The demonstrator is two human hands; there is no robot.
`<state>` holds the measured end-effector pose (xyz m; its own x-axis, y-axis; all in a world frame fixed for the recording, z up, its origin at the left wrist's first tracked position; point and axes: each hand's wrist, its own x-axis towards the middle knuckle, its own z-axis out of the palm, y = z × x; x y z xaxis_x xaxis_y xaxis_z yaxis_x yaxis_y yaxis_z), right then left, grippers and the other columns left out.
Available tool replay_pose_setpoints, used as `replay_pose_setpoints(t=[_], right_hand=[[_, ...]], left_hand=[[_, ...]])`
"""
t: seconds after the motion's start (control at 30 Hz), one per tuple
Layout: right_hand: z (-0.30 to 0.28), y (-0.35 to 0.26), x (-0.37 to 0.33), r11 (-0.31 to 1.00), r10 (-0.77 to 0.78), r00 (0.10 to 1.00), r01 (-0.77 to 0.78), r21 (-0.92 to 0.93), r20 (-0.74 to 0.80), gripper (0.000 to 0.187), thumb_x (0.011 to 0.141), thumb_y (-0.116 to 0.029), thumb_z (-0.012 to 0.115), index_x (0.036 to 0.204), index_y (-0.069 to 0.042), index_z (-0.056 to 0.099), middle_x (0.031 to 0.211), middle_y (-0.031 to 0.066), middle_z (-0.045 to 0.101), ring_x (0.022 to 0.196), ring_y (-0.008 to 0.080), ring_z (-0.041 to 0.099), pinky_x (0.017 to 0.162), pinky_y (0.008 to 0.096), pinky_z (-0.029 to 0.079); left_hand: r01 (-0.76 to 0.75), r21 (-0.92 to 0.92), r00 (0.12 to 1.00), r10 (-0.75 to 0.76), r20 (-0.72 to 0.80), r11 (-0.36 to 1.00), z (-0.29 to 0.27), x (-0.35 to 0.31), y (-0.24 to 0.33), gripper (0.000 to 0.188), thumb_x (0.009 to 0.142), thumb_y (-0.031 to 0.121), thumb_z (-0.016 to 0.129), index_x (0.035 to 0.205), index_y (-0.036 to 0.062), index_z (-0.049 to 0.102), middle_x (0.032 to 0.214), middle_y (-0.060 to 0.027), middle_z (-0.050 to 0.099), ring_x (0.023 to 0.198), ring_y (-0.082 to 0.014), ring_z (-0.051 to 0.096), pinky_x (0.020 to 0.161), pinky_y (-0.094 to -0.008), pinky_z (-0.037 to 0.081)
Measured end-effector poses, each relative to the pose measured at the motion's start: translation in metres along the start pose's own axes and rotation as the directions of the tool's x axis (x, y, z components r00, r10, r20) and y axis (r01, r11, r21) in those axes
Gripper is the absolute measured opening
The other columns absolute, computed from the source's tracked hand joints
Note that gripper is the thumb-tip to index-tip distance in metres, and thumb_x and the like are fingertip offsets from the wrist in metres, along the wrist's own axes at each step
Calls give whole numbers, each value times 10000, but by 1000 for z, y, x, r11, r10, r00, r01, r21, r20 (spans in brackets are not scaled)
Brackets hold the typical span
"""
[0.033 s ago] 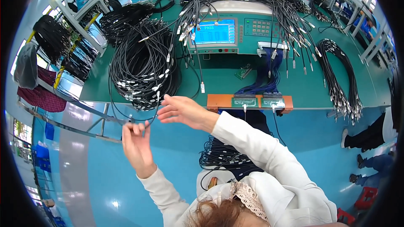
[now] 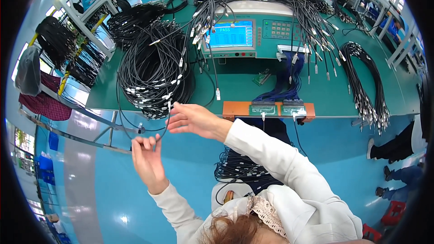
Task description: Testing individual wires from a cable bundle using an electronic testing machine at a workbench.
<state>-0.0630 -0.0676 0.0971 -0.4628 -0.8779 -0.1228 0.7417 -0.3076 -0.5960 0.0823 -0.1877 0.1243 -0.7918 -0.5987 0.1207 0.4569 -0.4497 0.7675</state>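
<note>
My left hand (image 2: 149,160) is raised in front of the bench's left part, its fingers curled on a thin black cable (image 2: 127,130) that bends down from the pile. To its right, my right hand (image 2: 197,121) has its fingers stretched out and apart, pointing left. Its fingertips are close to the cable's rising part; whether they touch it I cannot tell. A white connector (image 2: 170,104) sits by the right thumb. Behind both hands lies a large coiled pile of black cables (image 2: 151,70) with many white-tagged ends, overhanging the bench's front edge.
On the green bench (image 2: 235,79) stands a tester (image 2: 264,29) with a lit blue screen, cables draped over it. An orange fixture (image 2: 236,107) with green boards sits at the front edge. A cable bundle (image 2: 368,79) lies right. More cables (image 2: 246,165) rest on my lap.
My left hand's fingers have dropped slightly, and the cable loop between the hands hangs a little lower. My right hand has shifted slightly left.
</note>
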Motion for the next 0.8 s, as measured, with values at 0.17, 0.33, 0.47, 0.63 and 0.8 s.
replay_pose_setpoints(t=[0.17, 0.33, 0.47, 0.63, 0.8], right_hand=[[3, 0, 40, 1000, -18, 998, 18, -3, -56, 197, 934, -167, 480, 958, 20, 536, 843, 133, 633, 735, 213, 634, 701, 368, 560], [-5, -31, 73, 994, -78, 978, 61, -91, -196, 227, 963, -199, 449, 903, 9, 519, 792, 102, 620, 653, 173, 607, 653, 345, 561], [-13, -46, 82, 991, -65, 987, 46, -127, -148, 207, 936, -145, 486, 896, 54, 528, 859, 150, 610, 722, 207, 618, 703, 363, 561], [-14, -55, 81, 987, -83, 987, 63, -147, -138, 133, 889, -23, 492, 915, 103, 526, 873, 178, 605, 776, 262, 639, 762, 391, 568], [-26, -62, 105, 994, -78, 976, 59, -96, -204, 111, 908, -35, 481, 875, 58, 533, 749, 129, 592, 572, 161, 544, 515, 299, 461]], left_hand=[[232, 4, 973, -232, -25, 973, -26, -26, 1, 206, 995, 245, 410, 918, 73, 492, 584, 23, 327, 597, -104, 384, 803, -301, 442], [159, 81, 987, -162, 21, 984, -32, -48, 20, 277, 1012, 316, 342, 934, 89, 478, 485, 55, 251, 385, -54, 202, 474, -228, 268], [-82, 44, 997, 82, 2, 996, -49, -57, 29, 328, 1011, 354, 317, 875, 90, 456, 461, 47, 240, 374, -62, 199, 434, -226, 268], [179, -184, 983, -170, 65, 966, -109, -68, 37, 329, 1009, 356, 316, 876, 88, 452, 463, 39, 244, 375, -52, 191, 374, -189, 191], [511, -5, 859, -510, 49, 860, -185, -111, 11, 327, 1002, 371, 339, 915, 84, 470, 499, 39, 253, 399, -46, 183, 355, -203, 169]])
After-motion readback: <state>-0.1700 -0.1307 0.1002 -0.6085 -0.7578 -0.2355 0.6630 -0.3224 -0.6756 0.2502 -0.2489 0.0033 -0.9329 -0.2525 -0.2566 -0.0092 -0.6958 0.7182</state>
